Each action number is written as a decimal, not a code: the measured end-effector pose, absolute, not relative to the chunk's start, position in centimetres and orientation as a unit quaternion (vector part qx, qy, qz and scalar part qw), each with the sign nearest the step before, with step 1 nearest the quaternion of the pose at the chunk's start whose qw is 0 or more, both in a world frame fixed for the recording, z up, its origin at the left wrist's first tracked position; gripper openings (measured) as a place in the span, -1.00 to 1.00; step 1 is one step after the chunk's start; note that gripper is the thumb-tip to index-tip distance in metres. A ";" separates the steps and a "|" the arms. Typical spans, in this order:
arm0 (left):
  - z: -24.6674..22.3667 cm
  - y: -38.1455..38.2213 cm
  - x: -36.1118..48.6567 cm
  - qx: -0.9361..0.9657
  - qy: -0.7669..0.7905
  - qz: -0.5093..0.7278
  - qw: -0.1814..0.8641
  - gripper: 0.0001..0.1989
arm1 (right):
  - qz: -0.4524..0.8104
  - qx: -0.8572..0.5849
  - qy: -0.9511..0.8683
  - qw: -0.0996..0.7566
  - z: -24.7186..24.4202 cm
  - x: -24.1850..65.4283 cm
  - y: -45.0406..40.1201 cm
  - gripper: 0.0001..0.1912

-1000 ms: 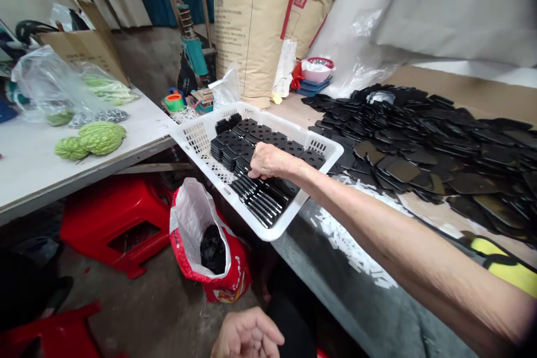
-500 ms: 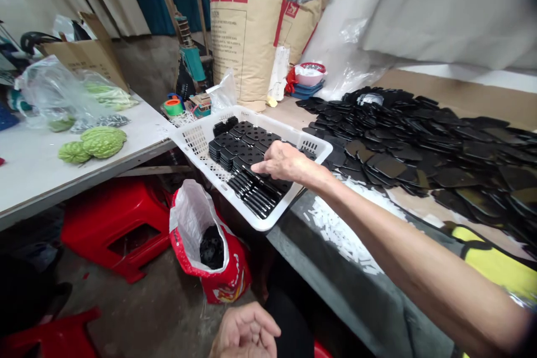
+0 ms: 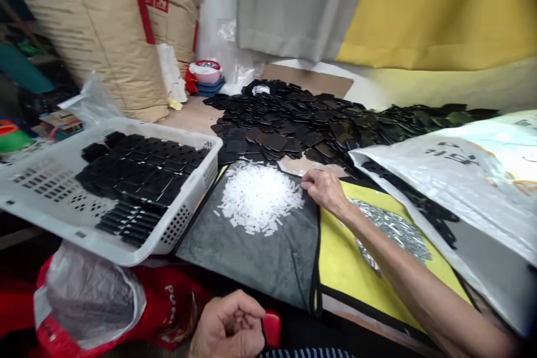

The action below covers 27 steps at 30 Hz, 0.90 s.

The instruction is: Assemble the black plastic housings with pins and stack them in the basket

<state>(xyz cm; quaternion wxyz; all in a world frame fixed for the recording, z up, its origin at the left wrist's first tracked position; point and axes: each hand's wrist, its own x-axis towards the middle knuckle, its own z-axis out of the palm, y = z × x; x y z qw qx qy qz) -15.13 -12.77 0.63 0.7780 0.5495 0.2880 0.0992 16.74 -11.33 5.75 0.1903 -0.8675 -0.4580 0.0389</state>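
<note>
At the right hand (image 3: 324, 190): white plastic strips (image 3: 260, 197) on grey cloth (image 3: 247, 257)

Fingers together, slightly bent, at the heap's edge, any pinch impossible to tell. Ahead of the hand, many black plates (image 3: 289, 123) loose, not yet stacked; left of it, a white plastic basket (image 3: 182, 224) with rows of stacked plates (image 3: 138, 170). Below, the left hand (image 3: 229, 324) loosely curled, nothing visible in it.

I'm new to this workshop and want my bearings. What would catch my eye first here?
A broad heap of black plates spreads out at the back, beyond a white basket of stacked black plates on the left. In front of the heap, small white strips lie piled on a grey cloth, and the right hand is just beside them at the cloth's edge.
</note>
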 end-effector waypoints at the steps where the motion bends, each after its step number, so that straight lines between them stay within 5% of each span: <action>1: 1.9 -12.1 -13.7 0.589 0.287 0.100 0.749 -0.86 | 0.020 -0.882 -0.432 0.189 5.5 19.2 -11.4 -0.84; 5: 7.5 -7.1 -6.8 0.793 0.312 0.152 0.501 -0.96 | -0.018 -0.896 -0.396 0.199 5.1 25.5 -11.4 -0.71; 9: 10.0 1.1 1.6 0.882 0.364 0.154 0.257 -0.78 | -0.007 -0.876 -0.432 0.215 4.8 27.4 -9.7 -0.65; 16: 6.2 9.9 12.9 0.902 0.355 0.128 0.212 -0.53 | 0.042 -0.854 -0.460 0.239 4.5 27.0 -3.8 -0.60; 27: 3.0 9.5 17.7 0.909 0.352 0.093 0.200 -0.46 | 0.142 -0.878 -0.301 0.345 2.7 28.4 0.0 -0.67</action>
